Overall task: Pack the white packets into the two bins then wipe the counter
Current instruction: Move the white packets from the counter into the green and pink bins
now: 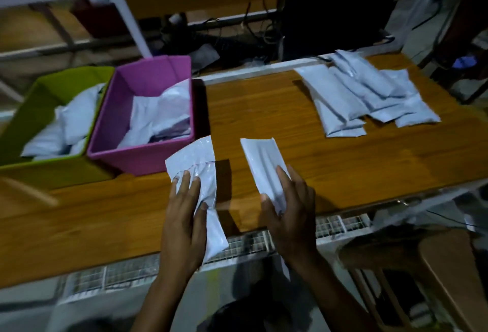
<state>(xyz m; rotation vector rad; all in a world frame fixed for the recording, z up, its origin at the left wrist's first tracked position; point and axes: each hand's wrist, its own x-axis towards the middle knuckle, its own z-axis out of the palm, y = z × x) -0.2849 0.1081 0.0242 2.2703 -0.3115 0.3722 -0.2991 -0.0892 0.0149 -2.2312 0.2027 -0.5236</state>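
My left hand [183, 215] grips a white packet [196, 162] held just in front of the pink bin [148, 78]. My right hand [289, 215] holds a second white packet [261, 160] above the wooden counter [264, 109]. The pink bin holds several white packets, and the green bin [39, 93] to its left also has several inside. A pile of several white packets [364, 93] lies on the counter at the far right.
A white metal rack post [118, 6] rises behind the bins. Dark cables and a black box [332, 22] sit behind the counter. A wire grid shelf [245, 244] runs below the counter's front edge. A wooden chair [443, 265] stands at lower right.
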